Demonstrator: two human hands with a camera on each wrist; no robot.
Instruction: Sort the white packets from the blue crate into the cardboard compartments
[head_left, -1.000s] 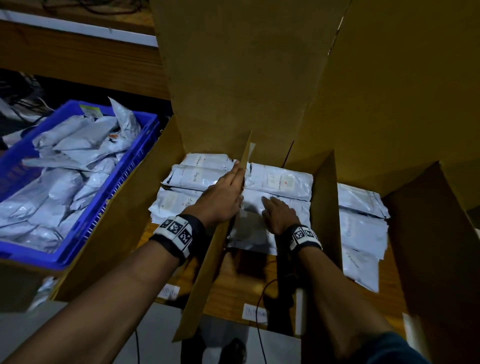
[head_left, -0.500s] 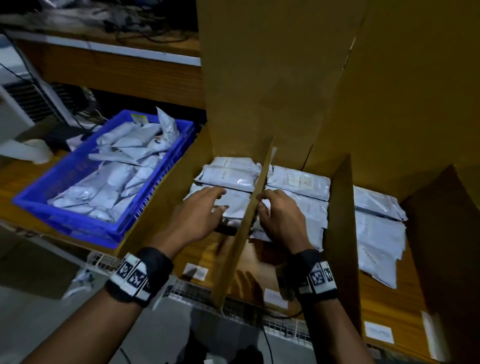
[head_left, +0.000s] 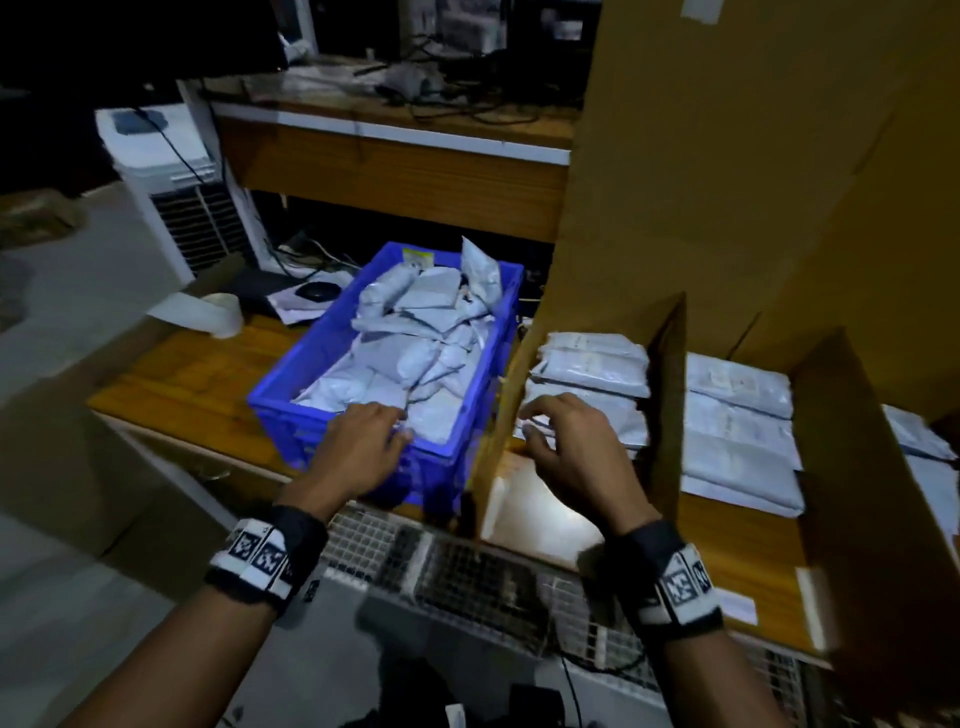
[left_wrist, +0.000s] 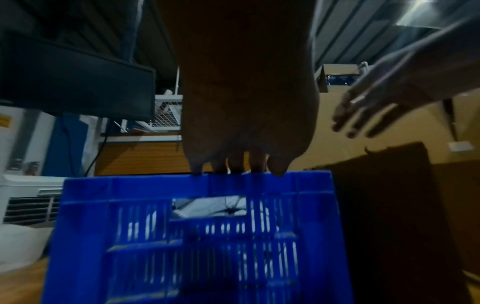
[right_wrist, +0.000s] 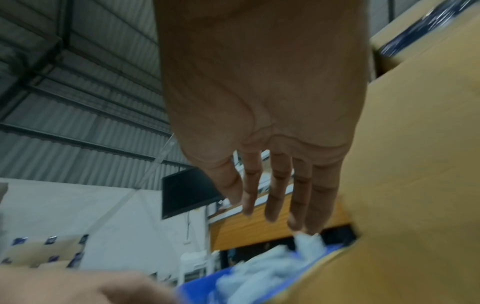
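Note:
The blue crate (head_left: 291, 431) holds a loose heap of white packets (head_left: 415, 332) and stands left of the cardboard compartments (head_left: 667, 389). My left hand (head_left: 387, 426) reaches over the crate's near rim, fingertips on the rim and the nearest packet, holding nothing. In the left wrist view its fingers (left_wrist: 239, 164) touch the top of the crate wall (left_wrist: 182, 226). My right hand (head_left: 550, 431) hovers empty, fingers spread, at the front of the left compartment above its stacked packets (head_left: 592, 364). More stacked packets (head_left: 737, 415) lie in the middle compartment. The right wrist view shows straight fingers (right_wrist: 272, 195).
A tall cardboard back wall (head_left: 727, 182) rises behind the compartments. A white air cooler (head_left: 171, 182), a paper roll (head_left: 223, 312) and a mouse (head_left: 317, 291) sit beyond the crate. Wire mesh (head_left: 467, 571) runs under the table's front edge. A cardboard box (head_left: 78, 441) stands at left.
Both hands have left the stacked packets and moved left. The left hand went from the left compartment to the crate rim; the right hand drew out of the middle compartment. The view swung left.

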